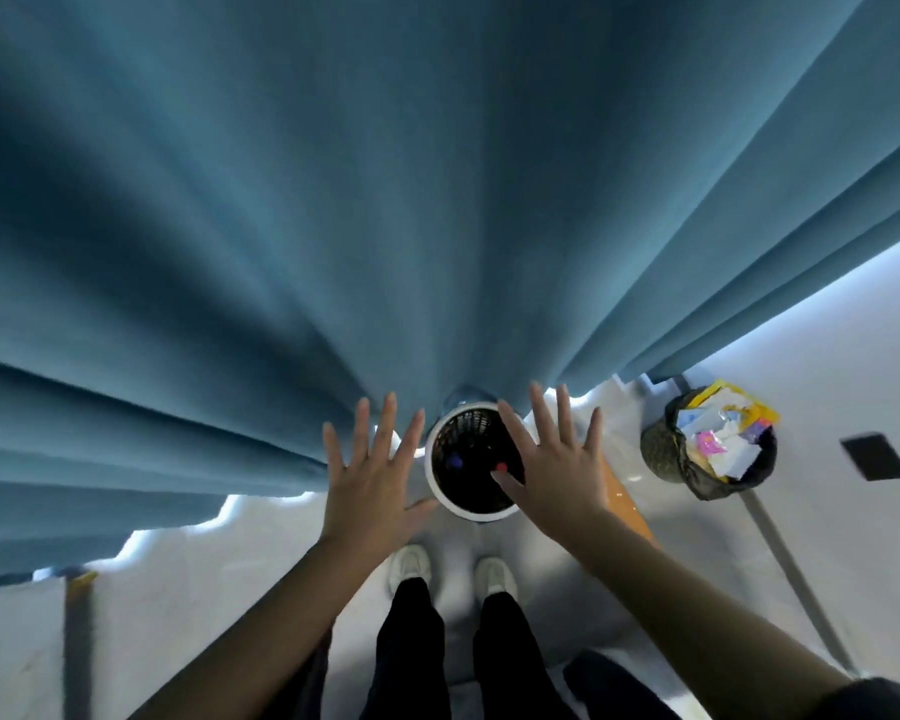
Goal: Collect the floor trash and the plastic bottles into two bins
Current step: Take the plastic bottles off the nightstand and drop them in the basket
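Head-camera view, looking straight down: a person stands at a white-rimmed bin in the lower centre of the frame, both hands spread flat above it and holding nothing. The left hand hangs just left of the rim with fingers splayed wide, while the right hand is equally open, its thumb reaching over the bin's dark mouth. Empty palms over the opening suggest the collecting is at or near its end. Inside the bin a blue cap and a red cap show, apparently bottle tops, though the bottles themselves are lost in shadow. A second bin, lined with a black bag, sits apart at right of frame, heaped with bright wrappers and paper, so the two kinds of waste appear sorted. A blue curtain fills the upper frame and drapes against the far side of the white-rimmed bin, hiding the floor behind it. An orange object is mostly covered by the right wrist and cannot be identified, and a dark square at far right is blurred. White shoes stand below the bin.
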